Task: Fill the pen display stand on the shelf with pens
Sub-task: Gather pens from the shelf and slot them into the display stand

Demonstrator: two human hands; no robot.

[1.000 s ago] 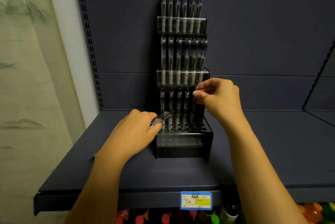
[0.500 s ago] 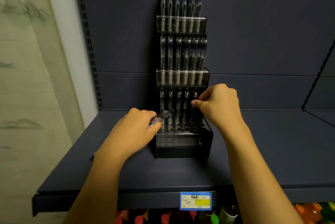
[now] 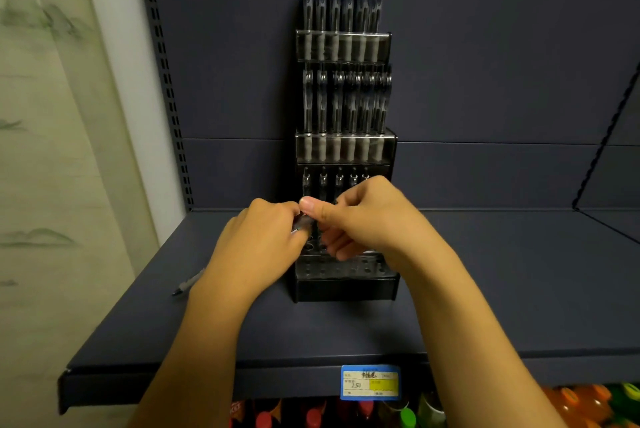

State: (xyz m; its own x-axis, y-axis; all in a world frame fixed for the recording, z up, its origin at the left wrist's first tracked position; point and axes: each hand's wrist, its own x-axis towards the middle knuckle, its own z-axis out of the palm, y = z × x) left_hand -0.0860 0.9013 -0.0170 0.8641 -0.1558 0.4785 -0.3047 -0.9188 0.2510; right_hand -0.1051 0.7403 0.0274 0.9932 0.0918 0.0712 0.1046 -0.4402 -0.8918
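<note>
A tall black stepped pen display stand (image 3: 346, 284) stands on the dark shelf (image 3: 519, 289) against the back panel. Its two upper tiers are packed with grey pens (image 3: 343, 98). The lowest tier has one back row of pens and several empty holes in front. My left hand (image 3: 263, 251) grips a bunch of pens (image 3: 303, 224), of which only the ends show. My right hand (image 3: 367, 219) has come over to them; its thumb and fingers pinch a pen end right beside my left hand, above the stand's lowest tier.
A loose pen (image 3: 188, 284) lies on the shelf left of my left forearm. A blue and yellow price tag (image 3: 370, 382) sits on the shelf's front edge. Coloured bottle tops (image 3: 571, 407) show on the level below. A perforated upright (image 3: 166, 81) runs at the left.
My right hand let go of the pen it set in the back row and moved down and left to the bunch in my left hand. The left hand rose slightly toward it.
</note>
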